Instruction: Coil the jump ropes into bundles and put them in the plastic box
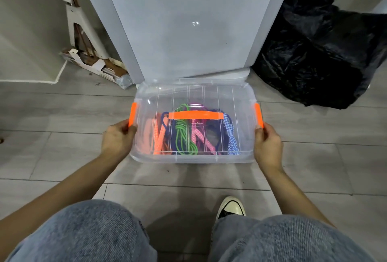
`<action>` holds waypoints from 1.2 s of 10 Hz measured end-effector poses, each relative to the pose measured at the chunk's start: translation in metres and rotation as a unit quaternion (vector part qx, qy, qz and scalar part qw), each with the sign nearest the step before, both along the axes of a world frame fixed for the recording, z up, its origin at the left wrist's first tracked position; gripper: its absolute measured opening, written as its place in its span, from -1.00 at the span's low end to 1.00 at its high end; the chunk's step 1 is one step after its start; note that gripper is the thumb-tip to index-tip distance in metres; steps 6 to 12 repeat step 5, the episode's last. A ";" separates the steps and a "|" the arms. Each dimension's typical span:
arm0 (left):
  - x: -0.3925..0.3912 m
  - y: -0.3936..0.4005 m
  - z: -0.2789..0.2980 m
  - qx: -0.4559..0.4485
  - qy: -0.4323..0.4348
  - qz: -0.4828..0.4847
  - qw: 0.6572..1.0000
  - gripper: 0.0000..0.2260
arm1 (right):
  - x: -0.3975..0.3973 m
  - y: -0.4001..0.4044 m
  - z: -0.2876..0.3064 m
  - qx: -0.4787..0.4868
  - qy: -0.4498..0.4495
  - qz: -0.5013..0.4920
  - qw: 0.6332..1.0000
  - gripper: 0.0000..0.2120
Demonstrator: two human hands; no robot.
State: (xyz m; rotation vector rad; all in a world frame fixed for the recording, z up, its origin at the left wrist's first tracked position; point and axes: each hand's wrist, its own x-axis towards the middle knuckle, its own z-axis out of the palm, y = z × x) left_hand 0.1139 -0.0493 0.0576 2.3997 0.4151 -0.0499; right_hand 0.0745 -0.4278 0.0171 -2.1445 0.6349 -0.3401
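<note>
A clear plastic box [146, 157] stands on the floor in front of me with its clear lid on. The lid has an orange handle [195, 115] on top. Through the lid I see several coiled jump ropes: an orange one [156, 136], a green one [181, 136], a pink one [198, 134] and a blue patterned one [231, 136]. My left hand [118, 139] grips the box's left side at the orange latch [132, 114]. My right hand [268, 143] grips the right side at the other orange latch [258, 115].
A tall grey-white panel [188, 21] rises right behind the box. A black plastic bag [326, 52] lies at the back right. A torn cardboard box [94, 65] and a white stand are at the back left. My knees and one shoe [231, 207] are in the foreground.
</note>
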 end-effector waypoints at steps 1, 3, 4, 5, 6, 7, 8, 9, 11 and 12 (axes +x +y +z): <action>0.004 0.007 -0.005 0.077 0.010 -0.050 0.996 -0.77 | 0.003 0.000 0.001 -0.110 0.043 0.033 0.992 -0.74; 0.001 0.003 -0.017 0.195 -0.074 -0.155 0.966 -0.62 | 0.009 0.016 0.004 -0.267 0.023 0.124 0.956 -0.55; 0.019 -0.003 -0.014 0.256 -0.135 -0.226 0.930 -0.59 | 0.031 0.031 0.003 -0.292 -0.010 0.161 0.943 -0.49; 0.032 -0.014 -0.002 0.281 -0.154 -0.268 0.909 -0.63 | 0.052 0.043 0.009 -0.272 -0.010 0.198 0.942 -0.48; 0.032 -0.014 -0.002 0.281 -0.154 -0.268 0.909 -0.63 | 0.052 0.043 0.009 -0.272 -0.010 0.198 0.942 -0.48; 0.032 -0.014 -0.002 0.281 -0.154 -0.268 0.909 -0.63 | 0.052 0.043 0.009 -0.272 -0.010 0.198 0.942 -0.48; 0.032 -0.014 -0.002 0.281 -0.154 -0.268 0.909 -0.63 | 0.052 0.043 0.009 -0.272 -0.010 0.198 0.942 -0.48; 0.032 -0.014 -0.002 0.281 -0.154 -0.268 0.909 -0.63 | 0.052 0.043 0.009 -0.272 -0.010 0.198 0.942 -0.48; 0.032 -0.014 -0.002 0.281 -0.154 -0.268 0.909 -0.63 | 0.052 0.043 0.009 -0.272 -0.010 0.198 0.942 -0.48; 0.032 -0.014 -0.002 0.281 -0.154 -0.268 0.909 -0.63 | 0.052 0.043 0.009 -0.272 -0.010 0.198 0.942 -0.48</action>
